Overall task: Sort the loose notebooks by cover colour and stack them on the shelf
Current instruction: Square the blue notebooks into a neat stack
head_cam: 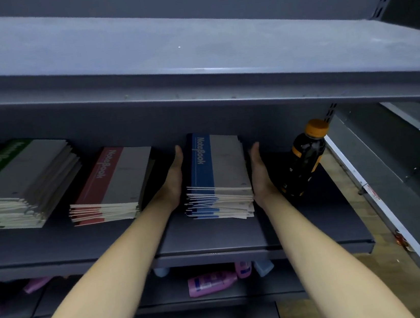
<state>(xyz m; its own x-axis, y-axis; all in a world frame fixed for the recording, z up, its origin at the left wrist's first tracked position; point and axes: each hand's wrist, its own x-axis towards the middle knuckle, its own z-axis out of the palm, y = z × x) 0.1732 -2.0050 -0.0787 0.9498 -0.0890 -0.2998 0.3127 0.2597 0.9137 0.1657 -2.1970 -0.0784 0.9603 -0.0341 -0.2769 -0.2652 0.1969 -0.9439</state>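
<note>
Three stacks of notebooks are seen on the middle shelf, each of one cover colour. The green stack lies at the far left, the red stack is placed beside it with a gap between, and the blue stack lies to the right, well apart from the red one. The sorting is judged to be almost finished, because no loose notebook is visible anywhere in the view.

The blue stack is enclosed from both sides. The left hand is laid flat against its left edge with the fingers straight, and the right hand is pressed against its right edge in the same manner; nothing is gripped by either hand. The lower notebooks of this stack are still fanned out at the front edge, so a squaring of the pile is probably what remains.

A dark bottle with an orange cap stands just beside the right hand. On the lower shelf some pink bottles are lying.
</note>
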